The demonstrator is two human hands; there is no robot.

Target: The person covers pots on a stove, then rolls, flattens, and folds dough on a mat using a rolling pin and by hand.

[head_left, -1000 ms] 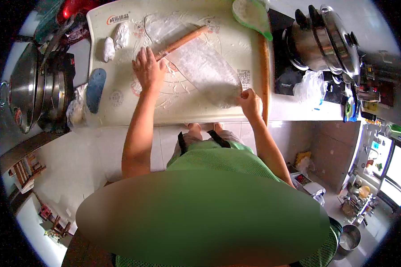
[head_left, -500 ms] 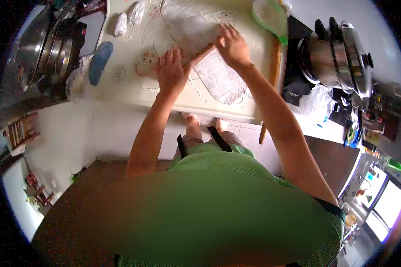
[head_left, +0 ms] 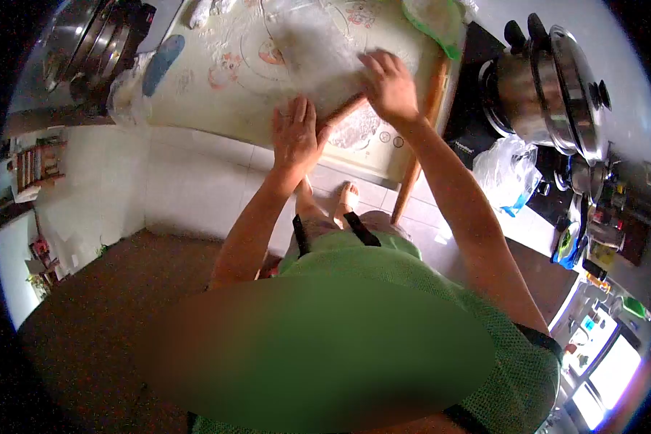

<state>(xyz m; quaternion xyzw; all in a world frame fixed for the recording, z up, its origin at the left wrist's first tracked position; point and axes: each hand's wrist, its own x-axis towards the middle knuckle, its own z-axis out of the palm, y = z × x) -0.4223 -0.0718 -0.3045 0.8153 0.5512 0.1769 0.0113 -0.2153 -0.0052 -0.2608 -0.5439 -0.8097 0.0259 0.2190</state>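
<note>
While both hands work at the rolling pin [head_left: 346,110], the floured dough sheet [head_left: 311,50] lies spread on the cream board [head_left: 228,108], passing beneath the pin. The bigger part of the sheet is on the far side of the pin, and a shorter part, whitened with flour, lies on the near side, close to the board's near rim.

The left hand [head_left: 296,134] rests at the pin's near-left end, its fingers stretched out straight and not curled round the wood. The right hand [head_left: 392,90] is at the other end, higher up and further right; its fingers too are extended rather than clenched (this hand is a little blurred, so exactly how they touch the pin is hard to tell). The pin slants between the two hands.

Toward the top left, a white floured lump [head_left: 200,13] sits on the board, partly cut off by the picture's edge. A blue flat piece [head_left: 164,65] lies near the board's left side, just beside a plastic bag [head_left: 129,98]. Along the right side runs a long wooden stick [head_left: 430,108], its near end jutting past the rim, and a green-edged scoop [head_left: 435,18] lies by its far end. Further right stands a steel pot [head_left: 542,90], with a clear bag [head_left: 506,173] near it.
</note>
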